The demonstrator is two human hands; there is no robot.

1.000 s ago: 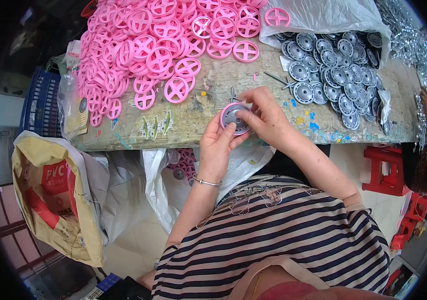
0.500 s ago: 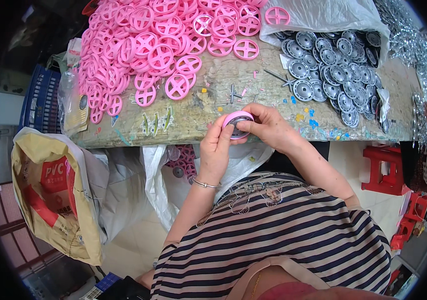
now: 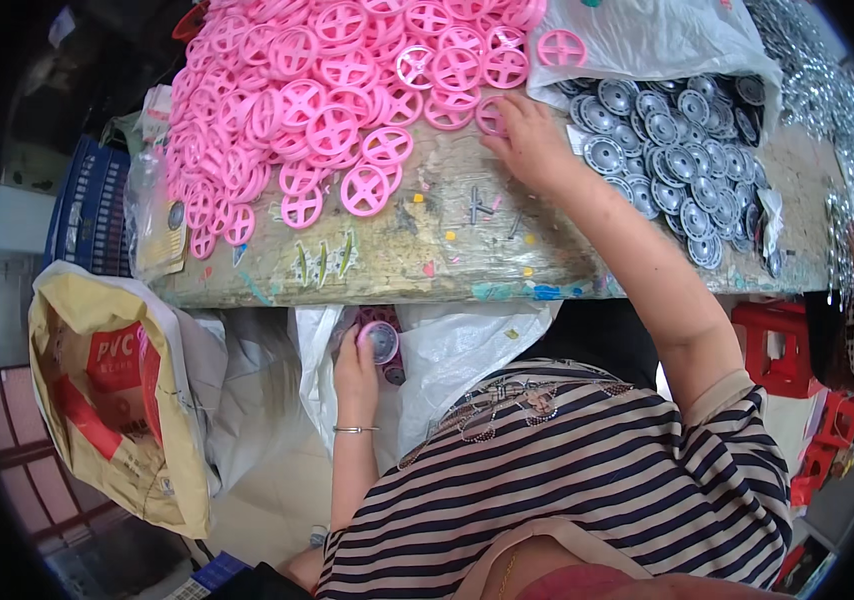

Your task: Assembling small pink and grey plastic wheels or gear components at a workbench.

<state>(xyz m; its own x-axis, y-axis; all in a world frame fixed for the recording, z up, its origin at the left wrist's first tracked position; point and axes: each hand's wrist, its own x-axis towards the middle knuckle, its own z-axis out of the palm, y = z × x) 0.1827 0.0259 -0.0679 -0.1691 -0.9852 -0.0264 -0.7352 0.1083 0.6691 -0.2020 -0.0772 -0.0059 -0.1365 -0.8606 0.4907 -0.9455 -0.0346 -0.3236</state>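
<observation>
Two hands: left [image 3: 355,368] holds assembled wheel [image 3: 381,341] over white bag [image 3: 467,350]; right [image 3: 530,145] on pink wheel [image 3: 492,115].

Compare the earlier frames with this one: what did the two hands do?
The hands split. The left hand dropped below the table edge, carrying the assembled pink-and-silver wheel over the white plastic bag. The right hand reached forward to a pink plastic spoked wheel at the pile's edge. The pink pile, the silver metal discs and the wooden table stayed put.
</observation>
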